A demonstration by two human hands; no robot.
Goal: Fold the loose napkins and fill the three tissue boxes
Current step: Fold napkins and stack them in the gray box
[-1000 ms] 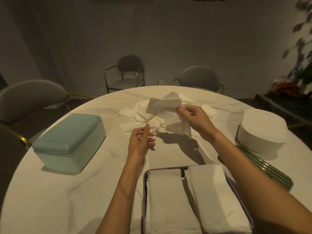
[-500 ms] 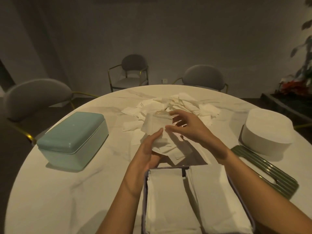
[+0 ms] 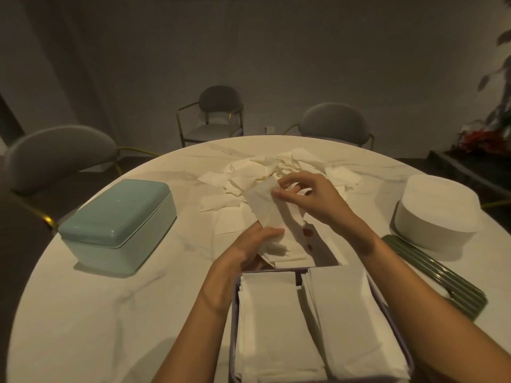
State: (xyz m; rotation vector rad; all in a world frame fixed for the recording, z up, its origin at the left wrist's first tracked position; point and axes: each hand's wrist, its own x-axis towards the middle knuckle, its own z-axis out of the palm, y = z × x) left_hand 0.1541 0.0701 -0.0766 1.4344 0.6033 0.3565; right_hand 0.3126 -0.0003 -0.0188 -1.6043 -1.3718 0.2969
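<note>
Both hands hold one white napkin [image 3: 264, 208] just above the table. My right hand [image 3: 307, 197] pinches its upper edge between thumb and fingers. My left hand [image 3: 255, 244] grips its lower end from beneath. A heap of loose napkins [image 3: 279, 172] lies behind them at the table's centre. Right in front of me an open purple-rimmed box [image 3: 235, 299] holds two rows of folded napkins. A teal lidded tissue box [image 3: 116, 222] stands shut on the left. A white round box [image 3: 439, 214] sits on the right.
A dark green ribbed lid [image 3: 442, 277] lies near the right edge of the round marble table [image 3: 96, 313]. Grey chairs [image 3: 55, 153] ring the far side and left. A plant with red flowers [image 3: 484, 139] stands at far right.
The napkin was lifted high in my right hand alone; it has come down toward the near box, and my left hand has risen and taken hold of its lower end.
</note>
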